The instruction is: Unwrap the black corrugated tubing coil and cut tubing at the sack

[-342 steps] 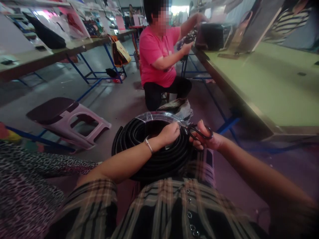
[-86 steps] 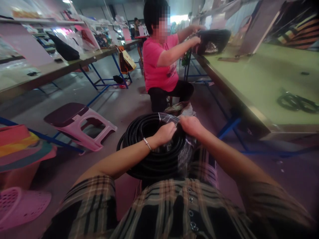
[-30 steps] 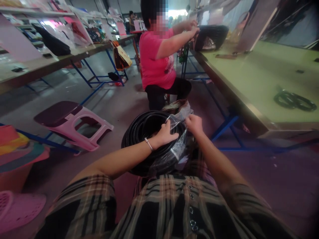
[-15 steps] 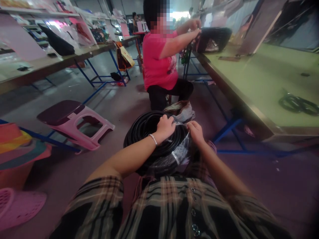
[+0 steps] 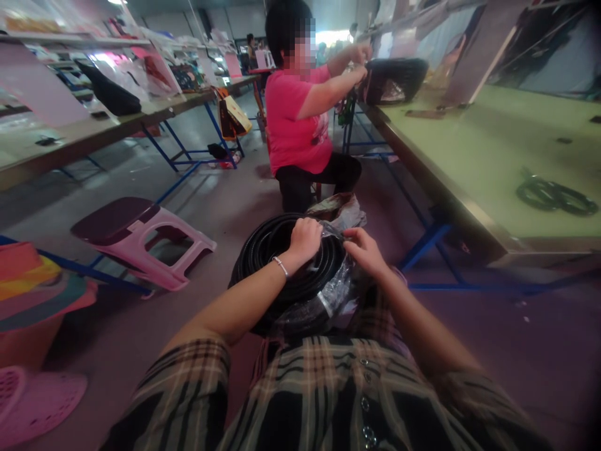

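Observation:
A thick coil of black cord or tubing (image 5: 263, 260) rests on my lap, partly wrapped in clear plastic film (image 5: 331, 291). Over the coil's upper middle, my left hand (image 5: 305, 239) has its fingers curled closed, at the film's edge. At the coil's right rim, my right hand (image 5: 364, 247) pinches the film between thumb and fingers. A stretch of film runs between both hands. Behind the coil lies a crumpled pale bag (image 5: 345, 210).
To the left stands a pink stool with a dark seat (image 5: 117, 219), with a pink basket (image 5: 42, 407) nearer me. A co-worker in a pink shirt (image 5: 300, 125) sits ahead, handling a black bundle (image 5: 399, 78) on the right-hand green table (image 5: 469, 169). Black cord (image 5: 554, 194) lies there.
Both hands have shifted slightly left along the coil, my left hand curling more tightly. The view has moved a little. The co-worker's hands are slightly lower.

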Available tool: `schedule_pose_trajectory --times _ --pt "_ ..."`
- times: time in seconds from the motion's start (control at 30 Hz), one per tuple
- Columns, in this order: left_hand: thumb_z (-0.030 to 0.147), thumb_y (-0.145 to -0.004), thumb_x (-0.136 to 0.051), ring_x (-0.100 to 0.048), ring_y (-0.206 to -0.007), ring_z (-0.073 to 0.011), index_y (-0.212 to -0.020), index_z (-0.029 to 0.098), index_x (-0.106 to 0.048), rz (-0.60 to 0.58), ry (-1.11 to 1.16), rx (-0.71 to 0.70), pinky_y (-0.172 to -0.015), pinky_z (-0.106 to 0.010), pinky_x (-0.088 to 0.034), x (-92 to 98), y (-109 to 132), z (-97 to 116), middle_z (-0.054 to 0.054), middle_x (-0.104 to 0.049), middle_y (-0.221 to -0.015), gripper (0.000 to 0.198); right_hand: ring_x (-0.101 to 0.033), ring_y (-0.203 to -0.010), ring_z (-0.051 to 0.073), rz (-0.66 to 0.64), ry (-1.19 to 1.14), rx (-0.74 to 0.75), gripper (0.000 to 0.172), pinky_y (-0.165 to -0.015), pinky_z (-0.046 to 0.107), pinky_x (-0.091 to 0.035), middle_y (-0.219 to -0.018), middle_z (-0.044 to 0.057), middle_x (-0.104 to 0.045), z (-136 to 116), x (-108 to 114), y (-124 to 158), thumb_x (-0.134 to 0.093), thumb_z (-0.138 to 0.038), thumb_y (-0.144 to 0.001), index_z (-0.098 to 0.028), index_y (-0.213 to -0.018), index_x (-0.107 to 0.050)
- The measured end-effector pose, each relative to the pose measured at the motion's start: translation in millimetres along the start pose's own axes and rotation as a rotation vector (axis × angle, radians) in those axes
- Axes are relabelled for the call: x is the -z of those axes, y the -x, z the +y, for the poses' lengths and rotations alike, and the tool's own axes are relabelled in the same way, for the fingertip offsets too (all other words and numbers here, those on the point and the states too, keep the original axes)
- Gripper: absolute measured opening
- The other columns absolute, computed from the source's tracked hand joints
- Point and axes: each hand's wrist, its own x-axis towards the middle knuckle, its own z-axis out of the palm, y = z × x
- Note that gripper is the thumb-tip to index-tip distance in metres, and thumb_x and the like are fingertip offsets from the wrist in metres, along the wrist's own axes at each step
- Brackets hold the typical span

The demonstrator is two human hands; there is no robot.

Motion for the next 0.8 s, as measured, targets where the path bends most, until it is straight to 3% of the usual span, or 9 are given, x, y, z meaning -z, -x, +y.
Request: schedule_pose_trajectory --times 0.2,0.37,0.5,0.6,0.67,0.73,0.8 --pt "0.029 -0.106 -0.042 -0.064 -0.098 -0.0235 -0.096 0.020 -0.064 -0.064 0.142 0.038 -0.091 -0.036 -0.048 6.5 8 5 -0.009 -0.071 -0.101 0.025 -0.064 -0.114 0.026 -0.171 0.526 0.285 0.044 -0.100 0.036 -0.048 -0.125 0.013 -0.072 -20 -4 -17 -0.058 -0.014 -0.084 -0.016 -0.127 -0.067" --pt "0.030 -0.105 -0.045 -0.065 -0.092 -0.0217 -0.092 0.021 -0.061 -0.092 0.209 -0.037 -0.086 -0.034 -0.048 5.7 13 10 -0.007 -0.070 -0.096 0.023 -0.065 -0.109 0.027 -0.236 0.869 0.347 0.032 -0.091 0.032 -0.045 -0.120 0.017 -0.072 -32 -6 -34 -0.053 -0.016 -0.098 -0.014 -0.126 -0.068" --pt "0.030 -0.103 -0.045 -0.064 -0.090 -0.0213 -0.090 0.021 -0.059 -0.094 0.231 -0.069 -0.086 -0.034 -0.049 4.9 15 12 -0.007 -0.069 -0.095 0.021 -0.066 -0.092 0.025 -0.312 0.993 0.361 0.025 -0.077 0.031 -0.040 -0.105 0.018 -0.074 -35 -6 -41 -0.048 -0.016 -0.101 -0.013 -0.110 -0.071" --pt "0.037 -0.098 -0.058 -0.066 -0.090 -0.0225 -0.100 0.021 -0.060 -0.092 0.236 -0.009 -0.085 -0.036 -0.050 4.0 14 14 -0.006 -0.070 -0.097 0.016 -0.064 -0.084 0.024 -0.254 1.006 0.334 0.026 -0.071 0.031 -0.035 -0.100 0.017 -0.074 -30 -5 -41 -0.045 -0.020 -0.104 -0.012 -0.105 -0.070" --pt "0.039 -0.092 -0.068 -0.067 -0.092 -0.0236 -0.117 0.020 -0.059 -0.088 0.252 0.065 -0.086 -0.036 -0.051 3.7 12 17 -0.006 -0.071 -0.098 0.033 -0.063 -0.081 0.023 -0.206 0.989 0.326 0.027 -0.069 0.031 -0.033 -0.099 0.016 -0.074 -25 -5 -40 -0.045 -0.022 -0.105 -0.013 -0.103 -0.070" --pt "0.038 -0.093 -0.067 -0.069 -0.096 -0.0248 -0.127 0.018 -0.057 -0.088 0.232 0.111 -0.089 -0.037 -0.052 4.4 11 20 -0.007 -0.072 -0.100 0.041 -0.061 -0.080 0.022 -0.169 0.961 0.335 0.027 -0.069 0.031 -0.032 -0.097 0.015 -0.073 -19 -4 -38 -0.044 -0.023 -0.105 -0.014 -0.101 -0.069" --pt "0.035 -0.098 -0.059 -0.068 -0.104 -0.0267 -0.122 0.016 -0.062 -0.096 0.133 0.086 -0.093 -0.038 -0.052 6.8 10 23 -0.011 -0.072 -0.105 0.030 -0.060 -0.079 0.021 -0.140 0.928 0.352 0.027 -0.069 0.030 -0.032 -0.095 0.014 -0.073 -14 -2 -35 -0.043 -0.024 -0.106 -0.015 -0.098 -0.068"
